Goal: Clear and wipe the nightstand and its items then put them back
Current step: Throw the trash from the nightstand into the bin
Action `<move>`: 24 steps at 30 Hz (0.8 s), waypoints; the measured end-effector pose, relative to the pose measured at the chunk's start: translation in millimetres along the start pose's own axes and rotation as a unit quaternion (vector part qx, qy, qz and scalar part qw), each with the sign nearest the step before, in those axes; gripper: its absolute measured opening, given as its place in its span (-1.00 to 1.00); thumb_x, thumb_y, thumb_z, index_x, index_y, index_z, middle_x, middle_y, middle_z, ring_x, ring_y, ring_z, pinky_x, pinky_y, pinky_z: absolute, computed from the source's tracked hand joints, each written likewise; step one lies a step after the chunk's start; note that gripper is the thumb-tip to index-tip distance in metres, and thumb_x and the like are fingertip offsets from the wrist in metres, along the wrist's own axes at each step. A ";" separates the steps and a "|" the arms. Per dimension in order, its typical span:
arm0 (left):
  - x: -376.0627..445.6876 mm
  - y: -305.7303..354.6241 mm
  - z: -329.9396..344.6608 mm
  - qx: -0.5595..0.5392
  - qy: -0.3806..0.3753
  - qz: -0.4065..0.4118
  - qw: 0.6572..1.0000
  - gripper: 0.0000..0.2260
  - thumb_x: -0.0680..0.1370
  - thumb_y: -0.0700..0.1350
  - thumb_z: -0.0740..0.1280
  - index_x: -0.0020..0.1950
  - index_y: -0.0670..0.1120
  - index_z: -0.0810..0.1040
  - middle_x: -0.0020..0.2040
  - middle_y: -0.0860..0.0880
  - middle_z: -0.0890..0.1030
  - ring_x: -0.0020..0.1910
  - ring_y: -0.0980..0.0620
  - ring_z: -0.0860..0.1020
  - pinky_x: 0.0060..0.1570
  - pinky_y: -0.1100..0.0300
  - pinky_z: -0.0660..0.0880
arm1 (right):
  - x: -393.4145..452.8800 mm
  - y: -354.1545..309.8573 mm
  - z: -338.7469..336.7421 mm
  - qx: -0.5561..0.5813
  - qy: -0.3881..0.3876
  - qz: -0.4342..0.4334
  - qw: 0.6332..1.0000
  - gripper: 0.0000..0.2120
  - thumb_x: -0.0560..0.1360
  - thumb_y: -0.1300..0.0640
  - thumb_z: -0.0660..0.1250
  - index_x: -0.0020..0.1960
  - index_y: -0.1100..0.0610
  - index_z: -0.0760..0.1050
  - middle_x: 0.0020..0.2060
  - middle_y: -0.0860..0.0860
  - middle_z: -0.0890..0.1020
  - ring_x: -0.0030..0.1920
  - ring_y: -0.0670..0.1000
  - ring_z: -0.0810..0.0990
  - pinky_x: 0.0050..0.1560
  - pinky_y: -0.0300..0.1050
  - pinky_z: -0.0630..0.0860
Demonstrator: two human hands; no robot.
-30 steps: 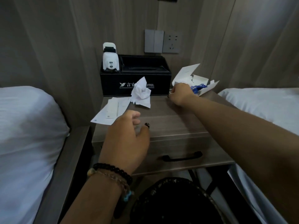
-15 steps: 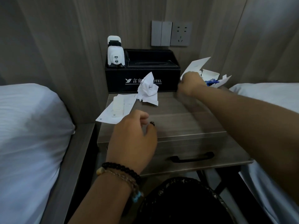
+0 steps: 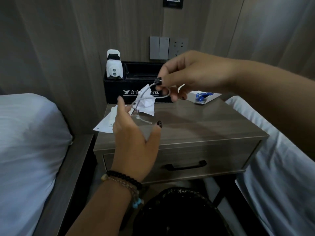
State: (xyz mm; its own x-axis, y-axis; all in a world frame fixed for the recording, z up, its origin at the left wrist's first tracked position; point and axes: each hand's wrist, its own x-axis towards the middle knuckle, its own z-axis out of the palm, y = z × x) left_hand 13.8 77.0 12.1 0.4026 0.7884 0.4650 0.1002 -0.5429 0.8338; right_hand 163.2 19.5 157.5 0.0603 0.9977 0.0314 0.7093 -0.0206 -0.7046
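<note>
Barely begun, by the look of things: only a short grey cable [image 3: 150,97] off the counter [image 3: 196,123] so far, pinched by its dark plug end in the right hand [image 3: 192,74], looped and dangling above the counter's front half. Left hand [image 3: 134,132] raised beneath it, fingers spread and loose, palm turned toward the hanging end, gripping nothing, though possibly brushing the cable's tip; hard to tell. Still waiting on the counter: a crumpled tissue [image 3: 146,103] in front of the black box [image 3: 136,89], a flat paper [image 3: 105,123] hanging over the left edge, a torn white packet [image 3: 202,97] with something blue in it at the back right, and a white charger [image 3: 113,67] standing in the box. No wiping yet in evidence, no cloth in sight, nothing yet put back. Compared with a second ago: right hand lifted away from the packet at the back right and now carrying the cable up toward the middle; left hand opened from a loose curl and risen to meet it.
</note>
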 end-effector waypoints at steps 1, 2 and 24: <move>0.9 -0.2 -0.7 0.024 0.023 0.007 0.999 -0.20 0.50 -0.06 0.38 0.57 -0.09 -0.07 0.41 -0.05 0.30 0.40 -0.01 0.25 0.38 0.07 0.25 | -0.7 -4.2 2.0 0.010 -0.010 -0.011 1.000 -0.86 0.59 0.25 0.24 -0.07 0.22 0.56 -0.25 0.05 0.60 -0.29 -0.04 0.56 -0.30 -0.22 0.44; 2.4 -0.9 -2.2 0.050 0.044 0.011 0.998 -0.27 0.51 -0.05 0.35 0.56 -0.09 0.02 0.35 -0.05 0.35 0.34 -0.02 0.28 0.31 0.11 0.24 | -0.1 -6.8 3.5 0.019 -0.019 -0.021 0.999 -0.85 0.59 0.24 0.24 -0.10 0.19 0.56 -0.28 0.03 0.60 -0.30 -0.04 0.55 -0.29 -0.21 0.42; 15.1 -14.3 -65.4 -0.166 0.054 -0.100 0.980 -0.69 0.48 -0.24 0.34 -0.49 -0.20 0.57 -0.11 0.27 0.68 -0.28 0.40 0.53 -0.28 0.50 0.38 | 162.1 108.1 74.0 -0.167 0.218 0.153 0.949 -0.43 0.50 0.03 0.36 0.46 0.04 0.30 0.38 0.18 0.30 0.32 0.22 0.36 0.27 -0.01 0.37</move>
State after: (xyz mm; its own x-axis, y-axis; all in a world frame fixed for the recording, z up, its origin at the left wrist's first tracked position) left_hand -41.0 115.6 26.6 0.3045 0.9052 0.2964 -0.1417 -0.2647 0.9539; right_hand 197.6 183.8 34.0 0.5329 0.8217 0.2020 0.7901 -0.3977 -0.4664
